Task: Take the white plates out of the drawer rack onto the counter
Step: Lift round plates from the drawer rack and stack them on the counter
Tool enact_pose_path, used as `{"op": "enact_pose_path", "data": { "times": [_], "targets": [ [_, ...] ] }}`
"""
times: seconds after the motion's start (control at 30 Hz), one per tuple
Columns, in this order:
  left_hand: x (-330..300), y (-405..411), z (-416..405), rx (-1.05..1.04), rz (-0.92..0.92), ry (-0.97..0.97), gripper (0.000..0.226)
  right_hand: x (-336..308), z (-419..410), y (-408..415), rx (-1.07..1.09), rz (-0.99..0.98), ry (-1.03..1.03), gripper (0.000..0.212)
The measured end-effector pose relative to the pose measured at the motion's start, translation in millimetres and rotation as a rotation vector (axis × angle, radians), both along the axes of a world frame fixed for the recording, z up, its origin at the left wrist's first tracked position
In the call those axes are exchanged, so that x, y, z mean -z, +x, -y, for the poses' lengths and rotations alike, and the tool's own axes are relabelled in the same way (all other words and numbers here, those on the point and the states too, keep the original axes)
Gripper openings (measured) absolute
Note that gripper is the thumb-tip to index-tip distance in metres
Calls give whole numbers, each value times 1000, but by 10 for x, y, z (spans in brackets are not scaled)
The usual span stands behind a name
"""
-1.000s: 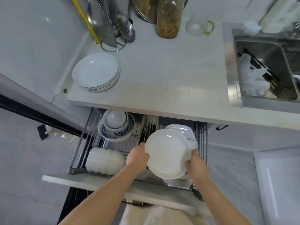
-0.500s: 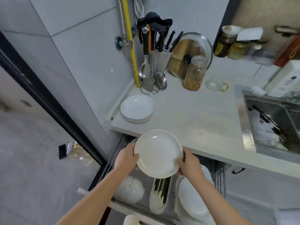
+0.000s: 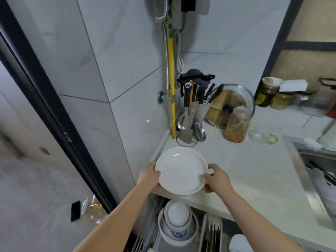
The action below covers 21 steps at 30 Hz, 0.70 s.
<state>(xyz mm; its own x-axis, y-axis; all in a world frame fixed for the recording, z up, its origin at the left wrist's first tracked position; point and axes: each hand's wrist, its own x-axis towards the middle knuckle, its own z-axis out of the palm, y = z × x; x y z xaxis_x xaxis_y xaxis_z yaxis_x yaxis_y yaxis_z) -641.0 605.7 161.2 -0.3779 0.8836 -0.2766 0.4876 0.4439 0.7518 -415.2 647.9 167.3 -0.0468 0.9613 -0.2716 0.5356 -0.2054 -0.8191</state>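
I hold a white plate with both hands over the left end of the counter, near its front edge. My left hand grips the plate's left rim and my right hand grips its right rim. The plate hides the stack of white plates that lay on this spot. Below the counter edge the open drawer rack shows at the bottom of the view, with a white bowl nested in a blue-patterned bowl and another white dish at the bottom right.
A utensil holder with ladles and knives, a glass pot lid, a glass jar and a small cup stand at the counter's back. The steel sink is at the right. A tiled wall and dark door frame are left.
Both hands have lifted the plate out of the drawer rack and carried it up and forward over the counter's left end, above the stacked plates. The view has tilted upward.
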Motion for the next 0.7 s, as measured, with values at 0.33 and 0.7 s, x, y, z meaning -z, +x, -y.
{"op": "enact_pose_path", "data": {
  "times": [0.33,0.7],
  "targets": [
    [275,-186,-626,-71,76,-88,26,209,-661,-331,18,63,-76,39],
    [629,-253,-935,4,-309,-133,20,507,-989,-411,13,75,-117,32]
  ]
}}
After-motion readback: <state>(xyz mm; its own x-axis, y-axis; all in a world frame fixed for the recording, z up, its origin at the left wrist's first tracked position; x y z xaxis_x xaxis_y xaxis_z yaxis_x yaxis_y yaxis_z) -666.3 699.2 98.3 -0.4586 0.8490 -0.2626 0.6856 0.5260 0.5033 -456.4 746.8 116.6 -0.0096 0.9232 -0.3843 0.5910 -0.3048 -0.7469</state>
